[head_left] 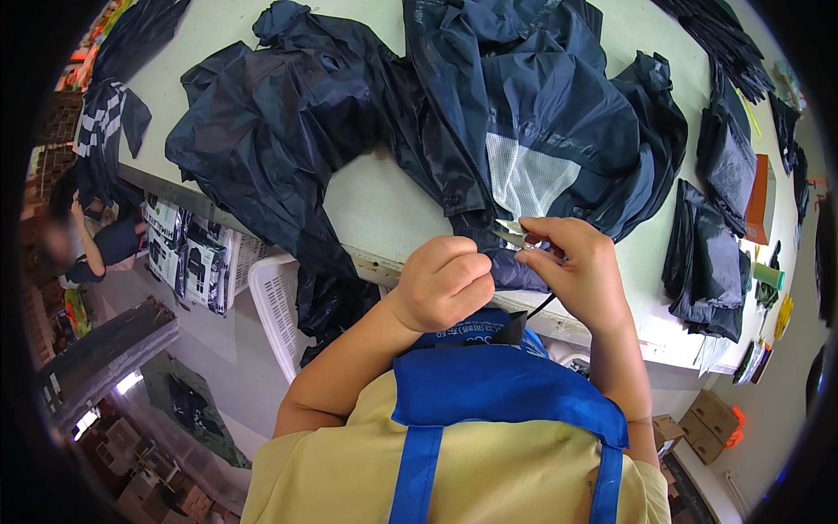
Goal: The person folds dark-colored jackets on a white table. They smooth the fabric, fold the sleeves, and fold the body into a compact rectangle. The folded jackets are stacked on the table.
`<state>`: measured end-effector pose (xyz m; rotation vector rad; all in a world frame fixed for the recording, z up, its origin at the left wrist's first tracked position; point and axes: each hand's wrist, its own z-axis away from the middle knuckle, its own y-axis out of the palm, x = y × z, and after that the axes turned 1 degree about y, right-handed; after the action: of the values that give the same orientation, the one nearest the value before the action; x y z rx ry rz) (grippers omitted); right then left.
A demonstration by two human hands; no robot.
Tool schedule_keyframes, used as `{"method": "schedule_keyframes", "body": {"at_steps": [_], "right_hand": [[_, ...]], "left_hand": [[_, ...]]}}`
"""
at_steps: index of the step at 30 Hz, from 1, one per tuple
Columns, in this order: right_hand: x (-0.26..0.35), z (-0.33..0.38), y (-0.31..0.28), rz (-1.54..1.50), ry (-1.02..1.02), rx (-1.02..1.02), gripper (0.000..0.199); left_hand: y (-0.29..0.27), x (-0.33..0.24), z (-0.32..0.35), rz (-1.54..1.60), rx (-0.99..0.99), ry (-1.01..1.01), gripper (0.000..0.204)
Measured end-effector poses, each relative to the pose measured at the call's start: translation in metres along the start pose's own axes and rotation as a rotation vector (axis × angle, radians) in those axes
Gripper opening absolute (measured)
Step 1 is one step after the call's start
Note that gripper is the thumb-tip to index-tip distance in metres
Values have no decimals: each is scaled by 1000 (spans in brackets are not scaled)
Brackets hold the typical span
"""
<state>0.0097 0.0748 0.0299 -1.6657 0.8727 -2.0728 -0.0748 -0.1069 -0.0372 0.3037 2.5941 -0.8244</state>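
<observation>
A dark navy rain jacket (559, 105) lies spread on the table, with its zip edge and a white mesh lining (528, 175) facing up. My left hand (445, 279) is closed in a fist at the jacket's near hem, and whatever its fingers hold is hidden. Just to its right, my right hand (572, 262) is closed with thumb and forefinger around small metal thread snips (508, 234), whose blades point left over the hem. More dark shiny fabric (271, 113) is heaped left of the jacket and hangs over the table's front edge.
Folded dark garments (707, 262) lie on the right of the white table (384, 196), near an orange box (761, 199) and a green spool (768, 276). Below left stand a white plastic basket (275, 306) and packaged garments (188, 253). Another person (100, 244) sits at far left.
</observation>
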Motion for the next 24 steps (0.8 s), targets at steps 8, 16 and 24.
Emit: {"method": "schedule_keyframes", "body": {"at_steps": [8,16,24], "right_hand": [[5,-4,0,-26,146,57,29],[-17,0,11,-392,218,-67,28],[-16,6,41,-606,212,-82,34]], "left_hand": [[1,-1,-2,1,15,28,16],[-2,-12,2,198,-105,-485,26],[0,-17,8,925,-370,-1070,23]]}}
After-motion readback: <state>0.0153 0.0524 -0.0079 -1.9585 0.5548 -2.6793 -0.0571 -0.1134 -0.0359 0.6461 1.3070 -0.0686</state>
